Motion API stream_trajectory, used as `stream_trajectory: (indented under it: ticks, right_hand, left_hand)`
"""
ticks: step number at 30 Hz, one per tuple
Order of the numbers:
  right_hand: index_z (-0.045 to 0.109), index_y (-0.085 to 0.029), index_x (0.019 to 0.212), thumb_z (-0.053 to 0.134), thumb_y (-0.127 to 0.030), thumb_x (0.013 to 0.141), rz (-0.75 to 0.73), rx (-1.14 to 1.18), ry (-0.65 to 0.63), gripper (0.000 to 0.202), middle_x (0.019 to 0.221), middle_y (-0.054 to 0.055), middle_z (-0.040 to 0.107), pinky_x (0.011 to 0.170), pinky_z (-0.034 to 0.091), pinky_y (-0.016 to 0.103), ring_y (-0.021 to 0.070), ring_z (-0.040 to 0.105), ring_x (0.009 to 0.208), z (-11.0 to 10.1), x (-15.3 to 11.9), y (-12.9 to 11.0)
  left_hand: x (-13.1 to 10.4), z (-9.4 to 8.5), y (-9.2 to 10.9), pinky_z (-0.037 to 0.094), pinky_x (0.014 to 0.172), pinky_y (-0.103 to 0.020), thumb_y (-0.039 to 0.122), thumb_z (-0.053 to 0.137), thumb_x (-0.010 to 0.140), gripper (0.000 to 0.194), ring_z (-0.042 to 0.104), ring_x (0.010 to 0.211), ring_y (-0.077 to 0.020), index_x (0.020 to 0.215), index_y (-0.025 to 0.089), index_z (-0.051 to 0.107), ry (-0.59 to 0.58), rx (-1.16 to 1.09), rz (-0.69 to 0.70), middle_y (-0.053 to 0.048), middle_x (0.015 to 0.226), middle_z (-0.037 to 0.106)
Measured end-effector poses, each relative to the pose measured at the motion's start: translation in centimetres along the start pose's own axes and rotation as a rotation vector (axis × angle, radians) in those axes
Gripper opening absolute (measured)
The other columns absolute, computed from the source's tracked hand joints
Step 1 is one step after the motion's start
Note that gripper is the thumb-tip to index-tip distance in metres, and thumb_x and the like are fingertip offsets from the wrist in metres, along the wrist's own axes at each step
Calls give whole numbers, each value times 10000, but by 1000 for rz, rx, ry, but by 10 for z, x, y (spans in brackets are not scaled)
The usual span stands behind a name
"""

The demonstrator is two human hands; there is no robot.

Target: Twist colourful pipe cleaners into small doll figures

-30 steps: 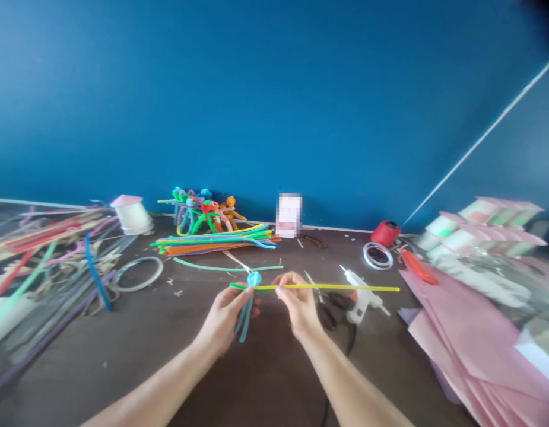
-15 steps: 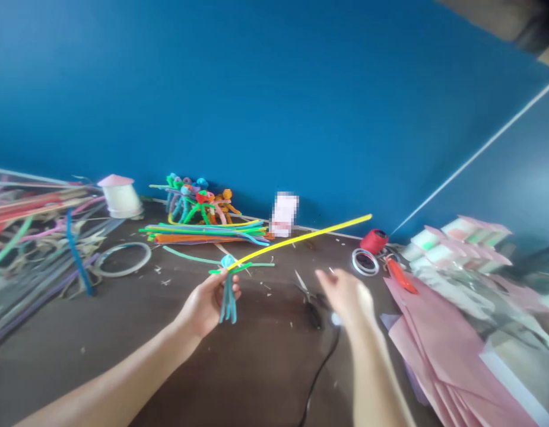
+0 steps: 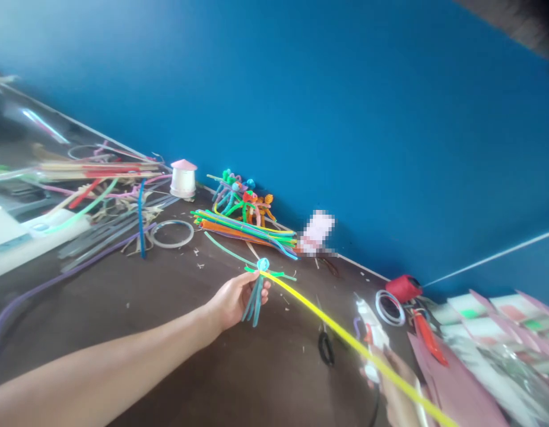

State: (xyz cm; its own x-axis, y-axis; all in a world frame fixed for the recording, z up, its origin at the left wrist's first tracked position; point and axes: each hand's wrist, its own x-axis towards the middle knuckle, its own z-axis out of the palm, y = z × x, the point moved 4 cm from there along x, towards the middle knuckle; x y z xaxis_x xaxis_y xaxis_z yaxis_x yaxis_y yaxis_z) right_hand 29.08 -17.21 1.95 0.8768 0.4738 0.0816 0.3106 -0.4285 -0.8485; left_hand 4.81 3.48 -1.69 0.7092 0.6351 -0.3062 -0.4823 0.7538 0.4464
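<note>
The left hand [image 3: 234, 302] is pinching the figure [image 3: 255, 303] and yellow stem [image 3: 345, 335]; the right hand [image 3: 395, 392] is touching the glue gun [image 3: 375, 329], grip unclear. Gluing's apparently looming, needing steady aim.

Blue wall [image 3: 323, 118], paler at upper left, slanting white line [image 3: 492, 257], dark brown tabletop [image 3: 247, 379]

A dark table [image 3: 256, 379] is littered with pale scraps; a pipe-cleaner bundle [image 3: 243, 228] is laid on it; behind the bundle, fuzzy figures [image 3: 248, 198] are crowded; to its left a pink-topped white pot [image 3: 183, 182] and pale ring [image 3: 171, 245] are set; to its right, scissors [image 3: 324, 336], a red spool [image 3: 401, 288] and pink sheets [image 3: 461, 379] are strewn.
</note>
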Motion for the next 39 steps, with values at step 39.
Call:
stream_trajectory:
  ticks: [39]
  right_hand:
    - [499,-161,890,547,-276,727,-688,-127,-89,205,740,64,637,549,484,235,166,610,605,86,-46,-80]
  left_hand:
    - [-2,5,-2,408,495,-205,354,639,664,263,520,470,-95,594,107,583,36,378,182,-8,506,556]
